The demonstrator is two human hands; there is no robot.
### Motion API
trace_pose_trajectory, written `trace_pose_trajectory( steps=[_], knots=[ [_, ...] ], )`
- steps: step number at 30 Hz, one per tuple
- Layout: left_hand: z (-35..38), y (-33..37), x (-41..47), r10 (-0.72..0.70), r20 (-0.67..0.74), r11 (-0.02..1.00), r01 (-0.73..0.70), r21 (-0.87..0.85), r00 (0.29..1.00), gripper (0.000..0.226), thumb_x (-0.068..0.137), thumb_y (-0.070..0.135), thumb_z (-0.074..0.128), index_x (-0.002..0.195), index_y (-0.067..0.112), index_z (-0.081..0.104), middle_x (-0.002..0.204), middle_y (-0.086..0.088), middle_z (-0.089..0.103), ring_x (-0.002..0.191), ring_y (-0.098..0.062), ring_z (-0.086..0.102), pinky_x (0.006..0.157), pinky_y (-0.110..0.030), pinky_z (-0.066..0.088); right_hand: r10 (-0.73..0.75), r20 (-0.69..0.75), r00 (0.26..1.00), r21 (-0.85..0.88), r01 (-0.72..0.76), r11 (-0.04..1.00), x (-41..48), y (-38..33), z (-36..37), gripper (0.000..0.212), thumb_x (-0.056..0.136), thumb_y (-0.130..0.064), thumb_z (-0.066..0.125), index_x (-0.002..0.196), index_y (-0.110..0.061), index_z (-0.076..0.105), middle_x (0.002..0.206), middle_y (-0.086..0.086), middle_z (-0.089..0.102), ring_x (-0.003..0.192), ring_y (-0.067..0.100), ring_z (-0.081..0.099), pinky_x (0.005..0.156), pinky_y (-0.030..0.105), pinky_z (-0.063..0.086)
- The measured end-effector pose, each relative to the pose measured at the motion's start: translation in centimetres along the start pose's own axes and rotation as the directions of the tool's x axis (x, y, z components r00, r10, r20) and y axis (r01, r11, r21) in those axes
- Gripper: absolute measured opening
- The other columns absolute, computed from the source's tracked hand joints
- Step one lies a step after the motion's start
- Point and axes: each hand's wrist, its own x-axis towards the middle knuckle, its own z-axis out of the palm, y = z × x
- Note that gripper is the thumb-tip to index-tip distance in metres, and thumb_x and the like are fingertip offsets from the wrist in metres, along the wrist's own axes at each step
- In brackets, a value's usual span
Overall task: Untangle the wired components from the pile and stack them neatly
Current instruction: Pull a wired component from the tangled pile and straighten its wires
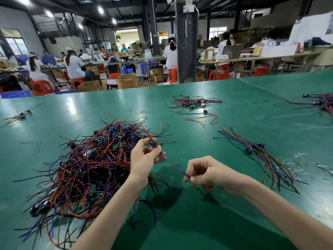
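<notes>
A big tangled pile (90,165) of red, blue and black wired components lies on the green table (216,204), left of centre. My left hand (144,159) pinches one small dark component (153,144) just above the pile's right edge. Its blue and red wires (174,165) run taut down to my right hand (201,171), which pinches their ends. To the right, a neat bundle (259,152) of sorted components lies with its wires fanned toward me.
A smaller loose cluster of wired parts (194,102) sits further back, with a single component (205,112) before it. More wired parts lie at the far right edge (322,103) and far left (20,114). Clear plastic scraps (302,159) lie right. People work at benches behind.
</notes>
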Motion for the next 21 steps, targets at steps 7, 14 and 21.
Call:
trace_pose_trajectory(
  steps=[7, 14, 21],
  knots=[
    [0.4, 0.8, -0.6, -0.226, 0.11, 0.952, 0.243, -0.186, 0.968, 0.021, 0.085, -0.01, 0.059, 0.098, 0.007, 0.059, 0.073, -0.008, 0.062, 0.051, -0.01, 0.058, 0.051, -0.019, 0.053, 0.101, 0.265, 0.959, 0.081, -0.126, 0.989, -0.6, -0.5, -1.7, 0.013, 0.074, -0.009, 0.064, 0.087, -0.009, 0.066, 0.077, 0.007, 0.067, 0.066, 0.013, 0.062, 0.064, 0.021, 0.048],
    [2.7, -0.1, -3.1, -0.238, 0.28, 0.958, 0.272, -0.091, 0.93, 0.022, 0.084, -0.007, 0.061, 0.102, 0.006, 0.06, 0.07, -0.005, 0.059, 0.055, -0.011, 0.057, 0.054, -0.02, 0.051, 0.184, 0.175, 0.967, 0.018, -0.19, 0.982, -0.1, -0.2, -1.7, 0.037, 0.08, -0.049, 0.064, 0.093, -0.015, 0.068, 0.082, 0.011, 0.071, 0.065, 0.012, 0.058, 0.058, 0.019, 0.041],
    [3.2, -0.8, -3.7, -0.209, 0.319, 0.975, 0.22, 0.001, 0.924, 0.023, 0.081, -0.003, 0.067, 0.099, 0.01, 0.062, 0.058, 0.007, 0.053, 0.057, -0.006, 0.051, 0.06, -0.017, 0.044, 0.118, -0.066, 0.991, 0.131, -0.109, 0.985, 0.6, 0.4, -0.4, 0.017, 0.09, -0.013, 0.06, 0.074, -0.013, 0.065, 0.063, 0.003, 0.066, 0.04, 0.004, 0.041, 0.036, 0.013, 0.027]
  ],
)
